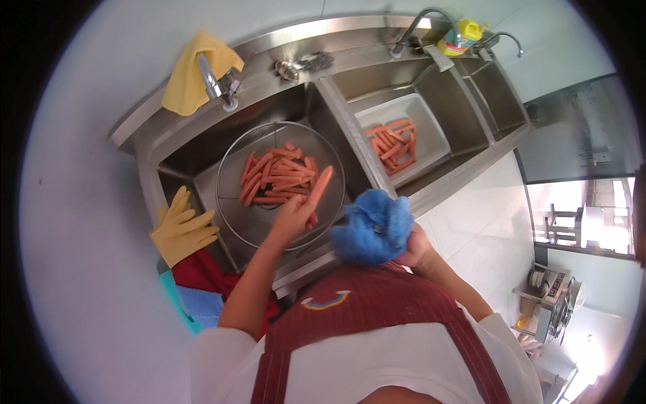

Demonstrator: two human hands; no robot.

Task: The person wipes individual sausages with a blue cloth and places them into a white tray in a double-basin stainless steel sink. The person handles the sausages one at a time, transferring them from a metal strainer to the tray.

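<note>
My left hand (295,219) is closed around the lower end of a peeled carrot (321,185), which points up over a round wire-rimmed strainer (345,188) in the left sink basin. Several more peeled carrots (282,174) lie heaped in that strainer. To the right, in front of my apron, my right hand (415,246) grips a bunched blue cloth (374,227); the cloth hides part of its fingers. The carrot and the cloth are apart. A white tray (442,135) in the middle basin holds more peeled carrots (392,144).
A faucet (208,76) draped with a yellow cloth (181,86) stands behind the left basin. Steel scourers (287,71) lie on the ledge near a tall faucet (421,17) and a yellow bottle (462,38). Yellow rubber gloves (186,227) hang over the left rim.
</note>
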